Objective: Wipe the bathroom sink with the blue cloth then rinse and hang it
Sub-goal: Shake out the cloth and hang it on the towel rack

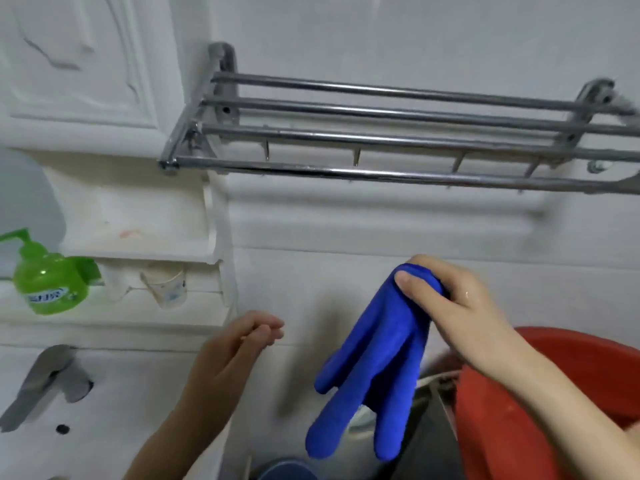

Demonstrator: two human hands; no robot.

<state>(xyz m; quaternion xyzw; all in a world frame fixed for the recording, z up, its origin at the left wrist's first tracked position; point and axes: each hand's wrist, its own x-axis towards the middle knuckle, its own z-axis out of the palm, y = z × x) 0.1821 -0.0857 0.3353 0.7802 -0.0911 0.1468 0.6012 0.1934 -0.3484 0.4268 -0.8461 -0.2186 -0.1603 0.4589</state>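
While gripped by hand (446,299), plush cloth (367,368) droops.

Blue cloth (374,368) hanging from the right hand (446,299), right of the sink (138,382)

The deep blue cloth is bunched at its top in the hand's grip, and its lower part falls in long limp folds toward the near edge. It hangs below the metal towel rack (381,133) without touching it. The white sink lies at the near left, apart from the cloth.
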